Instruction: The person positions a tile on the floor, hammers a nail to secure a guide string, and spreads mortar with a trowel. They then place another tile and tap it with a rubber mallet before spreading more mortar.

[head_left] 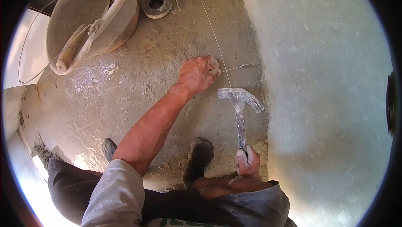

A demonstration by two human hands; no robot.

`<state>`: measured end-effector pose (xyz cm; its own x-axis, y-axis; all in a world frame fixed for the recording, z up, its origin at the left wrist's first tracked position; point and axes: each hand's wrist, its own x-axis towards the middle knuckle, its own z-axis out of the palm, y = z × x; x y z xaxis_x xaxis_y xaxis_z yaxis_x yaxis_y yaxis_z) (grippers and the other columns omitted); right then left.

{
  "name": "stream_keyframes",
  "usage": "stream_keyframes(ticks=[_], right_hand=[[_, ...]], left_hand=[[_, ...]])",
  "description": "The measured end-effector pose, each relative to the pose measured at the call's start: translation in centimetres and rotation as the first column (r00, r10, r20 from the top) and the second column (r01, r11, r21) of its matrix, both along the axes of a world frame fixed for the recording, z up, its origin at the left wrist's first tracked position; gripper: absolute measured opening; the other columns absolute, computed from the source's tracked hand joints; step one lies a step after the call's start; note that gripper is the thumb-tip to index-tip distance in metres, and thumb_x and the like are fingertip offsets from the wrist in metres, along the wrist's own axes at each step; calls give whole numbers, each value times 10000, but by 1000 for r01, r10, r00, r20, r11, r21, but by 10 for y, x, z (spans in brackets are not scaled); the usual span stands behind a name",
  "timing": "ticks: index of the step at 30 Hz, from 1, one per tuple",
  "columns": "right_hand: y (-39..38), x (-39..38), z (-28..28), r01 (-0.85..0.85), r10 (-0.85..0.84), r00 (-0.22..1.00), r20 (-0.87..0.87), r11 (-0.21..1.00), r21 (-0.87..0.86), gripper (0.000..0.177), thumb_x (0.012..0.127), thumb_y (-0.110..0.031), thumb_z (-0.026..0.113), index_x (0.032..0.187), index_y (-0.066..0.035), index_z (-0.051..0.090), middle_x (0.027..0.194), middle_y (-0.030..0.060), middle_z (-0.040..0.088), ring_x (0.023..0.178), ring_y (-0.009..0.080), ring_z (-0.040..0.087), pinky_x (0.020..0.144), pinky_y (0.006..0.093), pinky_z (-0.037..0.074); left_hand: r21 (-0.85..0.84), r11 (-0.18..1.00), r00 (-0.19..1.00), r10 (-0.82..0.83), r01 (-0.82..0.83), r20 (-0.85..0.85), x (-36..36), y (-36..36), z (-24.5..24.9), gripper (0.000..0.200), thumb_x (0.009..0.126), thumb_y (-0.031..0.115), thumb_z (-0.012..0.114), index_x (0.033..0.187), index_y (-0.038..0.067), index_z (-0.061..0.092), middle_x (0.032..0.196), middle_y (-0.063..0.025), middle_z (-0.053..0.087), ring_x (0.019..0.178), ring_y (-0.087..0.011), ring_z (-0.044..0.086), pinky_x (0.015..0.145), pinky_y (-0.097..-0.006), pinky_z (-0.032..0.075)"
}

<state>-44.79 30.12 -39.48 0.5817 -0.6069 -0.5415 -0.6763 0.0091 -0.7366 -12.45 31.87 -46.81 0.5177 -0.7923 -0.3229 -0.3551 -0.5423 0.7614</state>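
Observation:
My right hand (pixel 249 164) is wrapped round the handle of a claw hammer (pixel 239 107), whose dusty head points away from me, claw to the right. Ahead of it, my left hand (pixel 199 74) is closed in a pinch on a thin string (pixel 230 70). This string runs right to what looks like a nail (pixel 248 65) near the wall. A second pale line (pixel 209 22) comes down from the top and passes just right of my left fingers, ending near the hammer head. Whether the two lines touch cannot be made out.
A big mortar-stained bucket (pixel 130 26) stands at upper left, with a wooden-handled tool (pixel 69 55) in it. Beside it lies a round ring-shaped roll (pixel 157 5). A plastered wall (pixel 322 80) rises on the right. My dark boots (pixel 199 158) rest on the rough floor (pixel 138 89).

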Motion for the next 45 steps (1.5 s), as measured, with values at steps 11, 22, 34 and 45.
stream_keyframes(ticks=[11,22,34,45], right_hand=[[-1,2,1,-18,17,1000,-13,1000,-19,331,902,-276,585,724,-47,425,515,38,425,485,95,410,443,302,372],[-1,8,4,-3,1,1000,31,999,49,295,926,-268,528,744,-53,438,521,0,472,442,65,446,415,237,365],[0,4,2,-6,6,1000,-12,1000,17,317,905,-263,580,730,-41,437,519,40,452,484,94,436,447,295,381],[-9,9,20,-58,55,998,-29,987,-147,308,886,-265,593,724,-45,452,524,58,438,479,118,433,454,311,384]], left_hand=[[-56,998,999,2,0,37,0,2,1,256,785,252,654,954,60,661,932,-142,657,858,-286,643,780,-372,495],[-67,998,1000,7,-6,10,1,0,4,244,789,233,662,961,60,662,948,-139,661,882,-266,653,800,-350,503],[-94,994,998,55,-58,-36,4,2,5,292,804,289,646,963,45,661,954,-154,657,859,-278,653,783,-357,500],[-112,951,958,284,-287,-43,28,30,27,286,828,308,614,958,59,662,902,-171,662,820,-303,649,755,-379,495]])
